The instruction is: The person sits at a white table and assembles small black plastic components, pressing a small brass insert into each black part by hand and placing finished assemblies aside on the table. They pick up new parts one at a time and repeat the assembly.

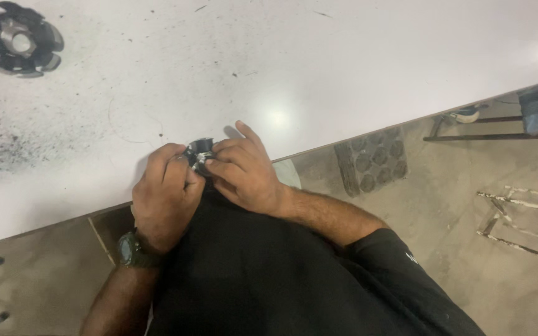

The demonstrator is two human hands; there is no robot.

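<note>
The left hand and the right hand meet at the near edge of the white tabletop, fingers pressed together, pinching one small black part between them. The tabletop is scuffed and dusted with black specks at its left. Beyond its edge lies a bare concrete floor. The fingers hide most of the part, so its shape is hard to make out. A second, larger black ring with notches sits alone at the far left corner. One dark wristwatch shows on the left wrist.
</note>
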